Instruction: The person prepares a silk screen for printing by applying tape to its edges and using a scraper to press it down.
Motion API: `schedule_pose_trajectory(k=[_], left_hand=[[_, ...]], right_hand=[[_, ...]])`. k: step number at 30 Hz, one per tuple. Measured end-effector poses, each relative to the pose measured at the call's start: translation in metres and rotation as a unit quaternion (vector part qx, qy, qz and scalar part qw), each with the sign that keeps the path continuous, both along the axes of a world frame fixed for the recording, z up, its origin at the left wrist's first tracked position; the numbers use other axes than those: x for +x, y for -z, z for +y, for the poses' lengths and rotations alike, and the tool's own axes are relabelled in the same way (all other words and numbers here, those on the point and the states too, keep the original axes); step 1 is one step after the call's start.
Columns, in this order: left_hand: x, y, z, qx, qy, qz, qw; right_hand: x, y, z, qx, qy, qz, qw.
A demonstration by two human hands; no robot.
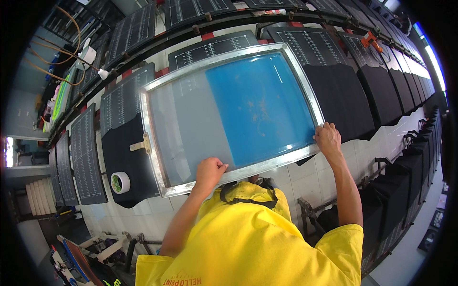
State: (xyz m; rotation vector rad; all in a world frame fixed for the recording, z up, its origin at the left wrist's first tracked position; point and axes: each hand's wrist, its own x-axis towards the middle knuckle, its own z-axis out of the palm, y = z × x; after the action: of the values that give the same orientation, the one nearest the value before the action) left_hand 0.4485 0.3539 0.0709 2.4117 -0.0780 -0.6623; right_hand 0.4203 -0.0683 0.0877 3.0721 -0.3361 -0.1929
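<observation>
A large screen printing frame (155, 164) with a silver metal rim spans the middle of the view, tilted a little. Its mesh is pale grey on the left and coated blue (260, 105) on the right, with a faint brownish mark in the blue part. My left hand (210, 174) is closed over the near rim, left of the middle. At the near right corner, my right hand (328, 139) grips the rim with curled fingers. Black cloth (126, 157) lies on a board beneath the frame's left end, and more black cloth (338, 100) shows beyond its right end.
A white round container (120, 182) with green contents stands left of the frame. A tan clamp-like piece (140, 145) sticks out from the left rim. Rows of dark marked boards (210, 47) run behind. An orange tool (371, 38) sits far right. Black-covered boards (396, 183) line the near right.
</observation>
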Motion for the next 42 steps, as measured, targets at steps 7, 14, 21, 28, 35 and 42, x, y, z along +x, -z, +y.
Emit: schedule_pose_trajectory(k=[7, 14, 21, 28, 35, 42], left_hand=[[0.003, -0.006, -0.003, 0.015, 0.031, -0.012, 0.999], [0.006, -0.010, -0.001, 0.052, 0.063, -0.010, 0.997], [0.010, 0.001, 0.014, 0.070, 0.092, -0.056, 0.992], [0.023, -0.017, -0.004, 0.070, 0.148, -0.106, 0.981], [0.048, 0.020, -0.067, -0.095, 0.339, -0.335, 0.874], [0.061, 0.028, -0.123, -0.106, 0.413, -0.316, 0.848]], right_hand=[[0.003, 0.001, 0.004, -0.064, -0.022, 0.038, 0.997], [0.005, 0.001, 0.008, -0.074, -0.018, 0.048, 0.996], [0.005, 0.011, -0.001, -0.082, -0.012, 0.028, 0.996], [-0.031, -0.013, 0.018, 0.052, 0.039, -0.195, 0.979], [-0.087, 0.001, 0.100, 0.200, -0.003, -0.265, 0.943], [-0.098, 0.004, 0.138, 0.195, -0.003, -0.279, 0.940]])
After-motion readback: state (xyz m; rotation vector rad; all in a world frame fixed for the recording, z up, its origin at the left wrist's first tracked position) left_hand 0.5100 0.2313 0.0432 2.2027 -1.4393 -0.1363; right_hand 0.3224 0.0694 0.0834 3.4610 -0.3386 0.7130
